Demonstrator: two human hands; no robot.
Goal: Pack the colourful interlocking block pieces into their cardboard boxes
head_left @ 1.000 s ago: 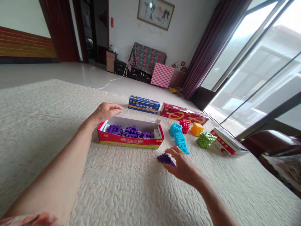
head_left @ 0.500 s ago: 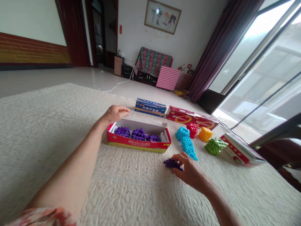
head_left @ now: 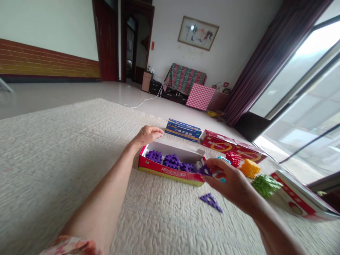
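A red and yellow battery box (head_left: pixel 170 176) lies lengthwise before me with its top open. Several purple interlocking plastic blocks (head_left: pixel 172 161) lie inside it. My left hand (head_left: pixel 148 136) is at the box's back left corner, fingers loosely extended, with no object visible in them. My right hand (head_left: pixel 228 179) pinches a purple plastic block (head_left: pixel 205 170) at the box's right end, partly hiding it. On the quilted cover just in front of that end lies a flat purple triangular piece (head_left: pixel 211 202). Light blue blocks (head_left: pixel 224 160) are mostly hidden behind my right hand.
Behind the open box stand a blue box (head_left: pixel 183 131) and a long red box (head_left: pixel 220 143). To the right are red blocks (head_left: pixel 233 159), orange blocks (head_left: pixel 250 168), green blocks (head_left: pixel 266 185) and a white and red box (head_left: pixel 297 200). Everything rests on a cream quilted cover (head_left: pixel 87 141).
My right hand has lifted a purple block from the cover to the box's right end, uncovering the triangular piece. My left hand stays by the box corner. The view has shifted left.
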